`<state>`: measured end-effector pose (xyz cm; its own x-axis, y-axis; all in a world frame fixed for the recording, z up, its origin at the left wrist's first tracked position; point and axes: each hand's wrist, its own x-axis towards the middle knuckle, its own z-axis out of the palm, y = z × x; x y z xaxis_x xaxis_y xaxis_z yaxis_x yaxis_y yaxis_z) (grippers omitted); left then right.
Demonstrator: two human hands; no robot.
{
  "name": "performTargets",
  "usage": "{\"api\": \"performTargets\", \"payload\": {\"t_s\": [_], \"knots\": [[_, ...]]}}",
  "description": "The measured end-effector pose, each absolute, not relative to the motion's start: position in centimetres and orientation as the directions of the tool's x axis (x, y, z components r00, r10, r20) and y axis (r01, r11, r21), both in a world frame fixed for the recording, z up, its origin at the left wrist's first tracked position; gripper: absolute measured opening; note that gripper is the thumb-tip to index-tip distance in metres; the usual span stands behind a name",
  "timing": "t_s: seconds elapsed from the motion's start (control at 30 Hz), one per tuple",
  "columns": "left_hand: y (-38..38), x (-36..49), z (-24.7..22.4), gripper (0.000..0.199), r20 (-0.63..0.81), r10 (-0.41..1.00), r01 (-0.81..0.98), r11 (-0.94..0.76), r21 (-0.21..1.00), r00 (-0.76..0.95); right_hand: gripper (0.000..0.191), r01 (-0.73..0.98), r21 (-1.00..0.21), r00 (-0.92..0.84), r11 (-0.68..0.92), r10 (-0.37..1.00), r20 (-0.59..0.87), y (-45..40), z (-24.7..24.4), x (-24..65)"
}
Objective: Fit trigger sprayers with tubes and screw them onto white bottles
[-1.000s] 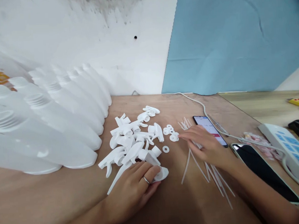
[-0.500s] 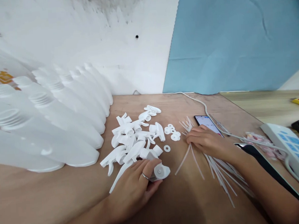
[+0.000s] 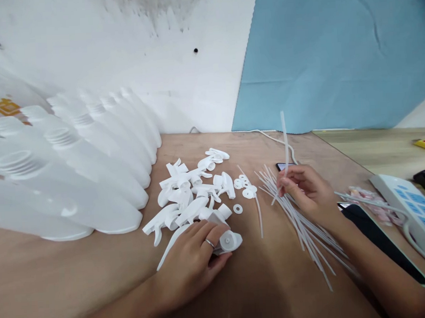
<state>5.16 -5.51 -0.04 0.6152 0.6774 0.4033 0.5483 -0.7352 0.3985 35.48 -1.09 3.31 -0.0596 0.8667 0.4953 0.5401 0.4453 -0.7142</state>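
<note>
My left hand (image 3: 194, 262) is closed around a white spray trigger head (image 3: 229, 241), its round opening turned up towards me. Beyond it lies a heap of more trigger heads (image 3: 186, 193), and several flat white washers (image 3: 249, 191) sit to their right. Between thumb and fingers, my right hand (image 3: 305, 189) pinches a thin translucent tube (image 3: 285, 138) that points upward. Under that hand, a loose bundle of similar tubes (image 3: 309, 239) is spread on the table. One separate tube (image 3: 260, 216) lies left of the bundle, by the washers.
Rows of white bottles (image 3: 104, 198) without caps stand at the left. On the right are a phone (image 3: 280, 166), mostly hidden, a white cable (image 3: 292, 152), a black flat object (image 3: 380, 240), a bag of pinkish pieces (image 3: 375, 202) and a white power strip (image 3: 410, 205).
My right hand has risen from the bundle with one tube, now upright in its fingers. Another tube now lies beside the washers. My left hand stays almost still on the trigger head.
</note>
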Motion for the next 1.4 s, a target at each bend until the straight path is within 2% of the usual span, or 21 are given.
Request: {"api": "performTargets", "payload": {"t_s": [0.07,0.2,0.27,0.33,0.43,0.5,0.57,0.63,0.77,0.83,1.17,1.3,1.4], "knots": [[-5.5,5.2,-0.1,0.037,0.416,0.666,0.544,-0.746,0.385,0.619,0.012,0.556,-0.723,-0.137,0.409,0.903,0.406,-1.0,3.2,35.2],[-5.5,5.2,-0.1,0.036,0.424,0.659,0.538,-0.752,0.38,0.621,0.008,0.661,-0.653,-0.333,0.369,0.925,0.186,-0.3,3.2,35.6],[-5.5,5.2,-0.1,0.037,0.426,0.666,0.544,-0.746,0.385,0.612,0.013,0.653,-0.675,-0.336,0.345,0.93,0.151,-0.1,3.4,35.6],[-5.5,5.2,-0.1,0.037,0.43,0.673,0.547,-0.739,0.393,0.601,0.014,0.54,-0.782,-0.282,0.313,0.942,0.182,-0.4,3.8,34.9],[-5.6,5.2,0.0,0.035,0.446,0.671,0.543,-0.741,0.394,0.592,0.008,0.223,-0.925,-0.27,0.308,0.931,0.245,-1.9,4.4,32.3],[-5.6,5.3,0.0,0.033,0.457,0.667,0.544,-0.745,0.386,0.588,0.001,0.077,-0.948,-0.333,0.309,0.904,0.268,-3.3,4.5,30.1],[-5.5,5.3,0.1,0.032,0.475,0.656,0.543,-0.754,0.37,0.587,0.005,0.013,-0.948,-0.376,0.318,0.88,0.291,-4.5,4.3,28.3],[-5.4,5.3,0.1,0.033,0.491,0.638,0.533,-0.768,0.354,0.593,0.006,0.04,-0.939,-0.4,0.343,0.866,0.299,-5.2,3.9,27.2],[-5.4,5.4,0.2,0.032,0.505,0.621,0.524,-0.781,0.34,0.599,0.005,0.257,-0.846,-0.428,0.467,0.84,0.333,-5.4,3.6,26.8],[-5.5,5.4,0.3,0.032,0.509,0.621,0.523,-0.781,0.341,0.596,0.006,0.311,-0.805,-0.436,0.505,0.829,0.351,-5.2,3.6,26.9],[-5.4,5.4,0.3,0.032,0.491,0.625,0.52,-0.779,0.35,0.606,0.008,0.368,-0.752,-0.453,0.546,0.812,0.368,-5.2,3.3,26.9],[-5.4,5.5,0.3,0.033,0.489,0.626,0.529,-0.778,0.339,0.608,0.008,0.381,-0.708,-0.524,0.594,0.77,0.364,-5.2,3.4,26.6],[-5.5,5.5,0.4,0.027,0.478,0.623,0.522,-0.781,0.342,0.62,0.008,0.388,-0.7,-0.554,0.599,0.759,0.342,-5.2,3.2,26.3]]}}
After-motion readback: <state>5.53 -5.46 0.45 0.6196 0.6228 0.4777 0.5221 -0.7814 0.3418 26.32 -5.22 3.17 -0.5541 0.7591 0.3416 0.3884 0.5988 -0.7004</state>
